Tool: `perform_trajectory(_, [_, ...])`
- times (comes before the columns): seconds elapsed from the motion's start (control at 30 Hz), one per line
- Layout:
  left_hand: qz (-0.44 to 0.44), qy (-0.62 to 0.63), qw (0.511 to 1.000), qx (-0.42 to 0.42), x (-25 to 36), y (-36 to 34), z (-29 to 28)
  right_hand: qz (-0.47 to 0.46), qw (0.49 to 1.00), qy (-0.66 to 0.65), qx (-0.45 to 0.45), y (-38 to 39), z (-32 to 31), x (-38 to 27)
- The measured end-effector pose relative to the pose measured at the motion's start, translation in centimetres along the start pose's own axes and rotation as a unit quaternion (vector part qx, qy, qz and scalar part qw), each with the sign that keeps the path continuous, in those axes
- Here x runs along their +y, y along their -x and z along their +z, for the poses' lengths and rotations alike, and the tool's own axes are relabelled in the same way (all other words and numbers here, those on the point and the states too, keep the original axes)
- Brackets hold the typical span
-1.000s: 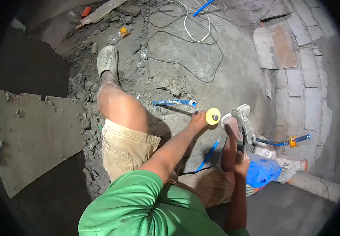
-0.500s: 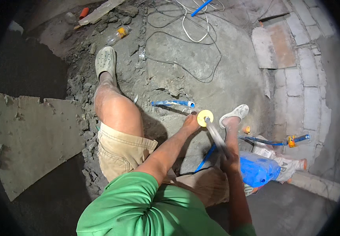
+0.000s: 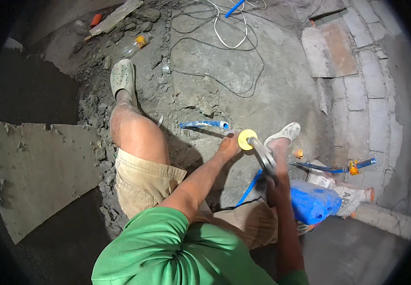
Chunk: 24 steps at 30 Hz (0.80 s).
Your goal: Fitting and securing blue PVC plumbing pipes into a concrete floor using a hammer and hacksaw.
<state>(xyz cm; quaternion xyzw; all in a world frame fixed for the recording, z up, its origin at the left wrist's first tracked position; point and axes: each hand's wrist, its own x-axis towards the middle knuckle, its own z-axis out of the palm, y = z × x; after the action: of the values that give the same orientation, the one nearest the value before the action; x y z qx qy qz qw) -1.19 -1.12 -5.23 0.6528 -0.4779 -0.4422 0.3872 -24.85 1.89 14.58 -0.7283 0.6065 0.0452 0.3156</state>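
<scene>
My left hand is closed around a chisel just below its round yellow hand guard; the chisel's lower part is hidden beneath the guard. In my right hand is what looks like a hammer, smeared grey by motion, its blurred end close over the middle of the guard. Beyond my left hand, a short blue pipe with an open end lies at the broken concrete. A thinner blue pipe slants on the floor between my arms.
Rubble and a clear plastic bottle lie left. Cables loop across the concrete ahead. At right are a blue container, a sack, a blue pipe with a yellow fitting, and a block wall. A board lies left.
The hammer has shifted and now shows as a bent, blurred streak beside the guard. My right hand stays low by my knee; my left keeps its grip. The view has moved slightly.
</scene>
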Motion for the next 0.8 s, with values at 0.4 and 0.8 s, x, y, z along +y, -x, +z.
perform_trajectory(0.4, [0.168, -0.08, 0.978, -0.097, 5.4, -1.6, 4.8, 0.044, 0.963, 0.056, 0.258, 8.7, -6.0, 2.0])
perform_trajectory(0.8, [0.103, -0.145, 0.983, -0.043, -0.9, 5.6, -4.4, -0.065, 0.915, 0.279, 0.283, 11.0, -2.7, 7.3])
